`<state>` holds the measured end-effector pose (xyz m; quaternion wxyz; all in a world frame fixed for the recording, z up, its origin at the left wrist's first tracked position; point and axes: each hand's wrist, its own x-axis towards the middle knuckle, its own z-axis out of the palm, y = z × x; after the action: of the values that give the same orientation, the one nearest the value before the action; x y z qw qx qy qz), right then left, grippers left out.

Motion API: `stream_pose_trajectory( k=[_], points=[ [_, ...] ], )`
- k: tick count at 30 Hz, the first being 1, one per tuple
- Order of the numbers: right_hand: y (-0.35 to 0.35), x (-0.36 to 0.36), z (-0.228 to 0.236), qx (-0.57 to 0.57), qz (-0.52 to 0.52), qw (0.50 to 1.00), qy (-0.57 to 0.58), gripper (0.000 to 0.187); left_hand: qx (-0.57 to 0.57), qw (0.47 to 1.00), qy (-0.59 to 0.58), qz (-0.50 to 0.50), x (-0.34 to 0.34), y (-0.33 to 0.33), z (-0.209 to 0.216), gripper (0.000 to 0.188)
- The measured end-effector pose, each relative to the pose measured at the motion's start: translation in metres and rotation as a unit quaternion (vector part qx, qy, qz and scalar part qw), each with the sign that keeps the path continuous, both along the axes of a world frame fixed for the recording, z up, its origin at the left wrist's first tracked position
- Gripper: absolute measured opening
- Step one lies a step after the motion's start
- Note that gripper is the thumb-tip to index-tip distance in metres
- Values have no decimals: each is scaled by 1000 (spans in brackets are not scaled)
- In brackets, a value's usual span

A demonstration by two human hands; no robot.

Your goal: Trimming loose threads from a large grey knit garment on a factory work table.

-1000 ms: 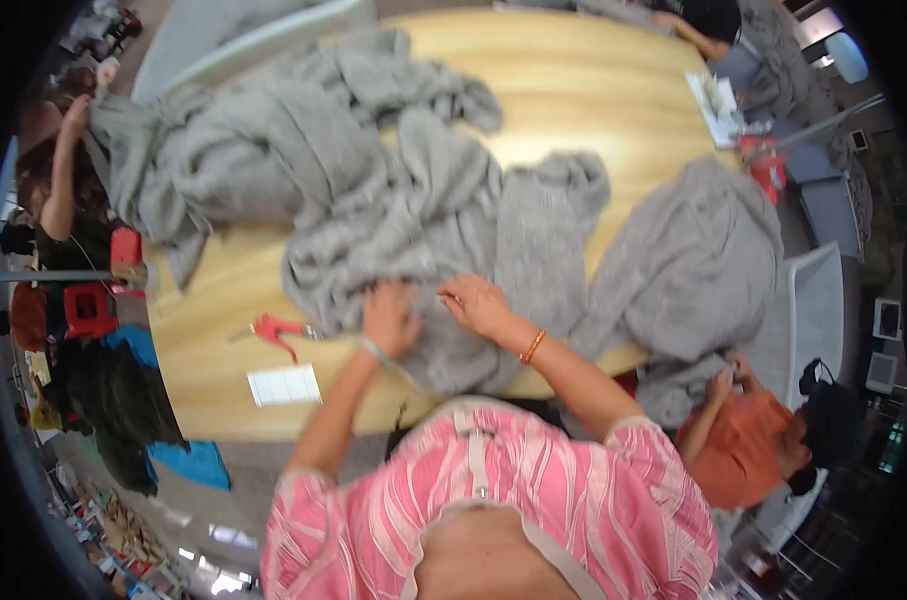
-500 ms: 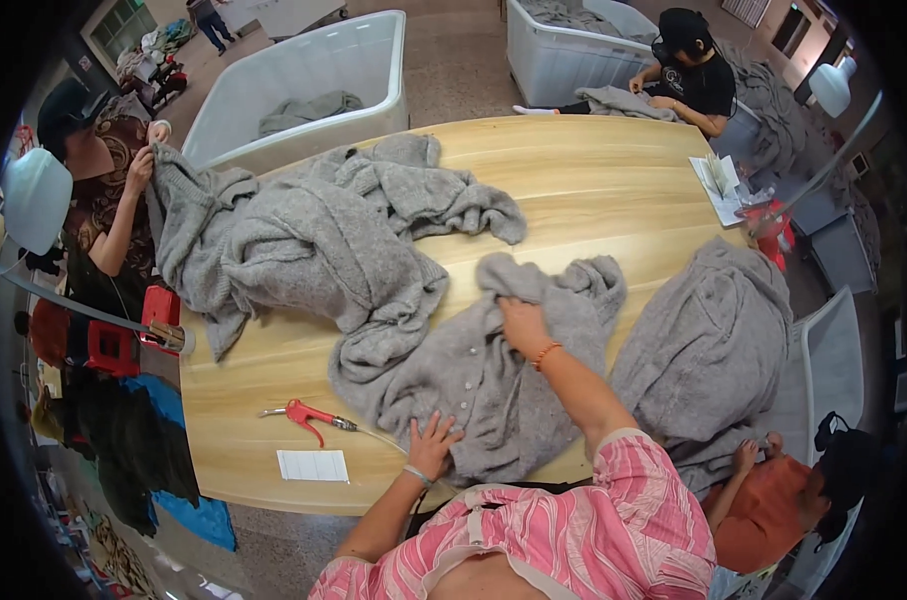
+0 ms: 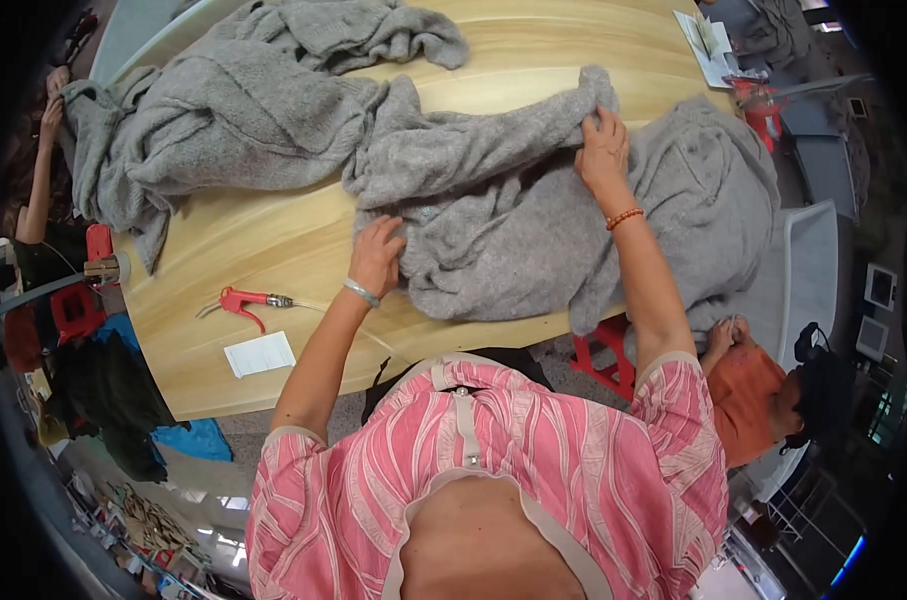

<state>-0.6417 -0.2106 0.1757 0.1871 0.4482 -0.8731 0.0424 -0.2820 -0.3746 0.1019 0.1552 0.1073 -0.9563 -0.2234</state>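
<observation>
A grey knitted cardigan [image 3: 514,240] lies crumpled on the near part of the wooden table [image 3: 374,345], its upper edge folded into a long roll. My right hand [image 3: 604,155] is closed on the far right end of that roll. At the cardigan's left side, my left hand [image 3: 377,258] has its fingers curled onto the fabric edge; the fingertips are partly hidden. To the right, touching the cardigan, is a heap of grey knitwear [image 3: 709,195]. Another grey knit garment [image 3: 244,120] spreads across the far left, reaching up to the cardigan.
A red air blow gun [image 3: 244,303] with a hose lies left of my left arm, beside a white paper slip [image 3: 260,355]. One person's hands [image 3: 52,110] hold the far-left garment. A person in orange [image 3: 744,400] sits at the right. A red stool [image 3: 604,355] stands below the table edge.
My view has tilted down and toward me. My right hand has drawn the cardigan's fabric into a roll. My left hand, spread flat before, is now curled at its left edge.
</observation>
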Motion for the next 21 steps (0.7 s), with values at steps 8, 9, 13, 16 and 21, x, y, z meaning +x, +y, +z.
stream_pose_trajectory(
  k=[8,9,13,16,21],
  points=[
    [-3,140,-36,-20,85,817,-570,38,616,749,12,245,10,53,-14,37],
    [-10,157,-40,2,75,733,-676,42,616,747,23,250,10,51,-31,30],
    [-23,196,-45,-25,102,594,-798,40,607,762,60,219,-4,41,-5,19],
    [-34,200,-48,-31,44,521,-852,29,672,703,87,216,4,31,9,13],
    [-33,182,-38,-42,-18,536,-843,20,736,633,35,239,16,15,19,13]
  ],
)
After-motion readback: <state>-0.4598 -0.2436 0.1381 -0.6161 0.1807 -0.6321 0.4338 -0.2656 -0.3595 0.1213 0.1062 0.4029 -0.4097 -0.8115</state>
